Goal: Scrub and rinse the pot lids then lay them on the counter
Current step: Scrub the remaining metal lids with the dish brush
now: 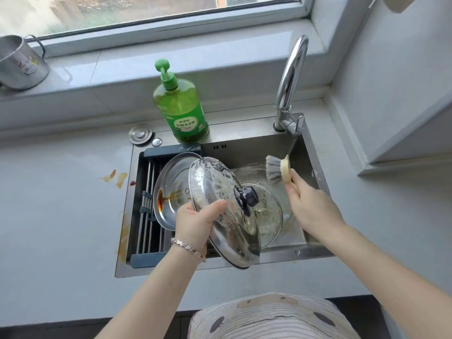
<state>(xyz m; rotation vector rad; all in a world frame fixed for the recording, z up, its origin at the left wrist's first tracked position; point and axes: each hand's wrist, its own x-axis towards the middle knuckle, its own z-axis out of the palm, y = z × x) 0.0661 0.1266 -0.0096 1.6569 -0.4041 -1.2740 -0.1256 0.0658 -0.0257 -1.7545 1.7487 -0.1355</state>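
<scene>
My left hand [195, 222] grips the rim of a soapy steel pot lid [217, 192] with a dark knob, holding it tilted over the sink [259, 141]. My right hand [309, 204] holds a dish brush [277, 170] with grey bristles and a cream head, raised to the right of the lid and apart from it. A thin stream of water from the tap [289, 86] falls onto the brush. A second steel lid [171, 189], stained with brown sauce, leans on the drain rack [149, 216]. A glass lid [269, 216] lies in the basin behind the held lid.
A green dish soap bottle [182, 106] stands at the sink's back edge, beside a steel drain plug [140, 134]. A metal mug [20, 62] sits on the windowsill. Sauce stains [117, 178] mark the grey counter [61, 216] left of the sink. A wall corner stands at right.
</scene>
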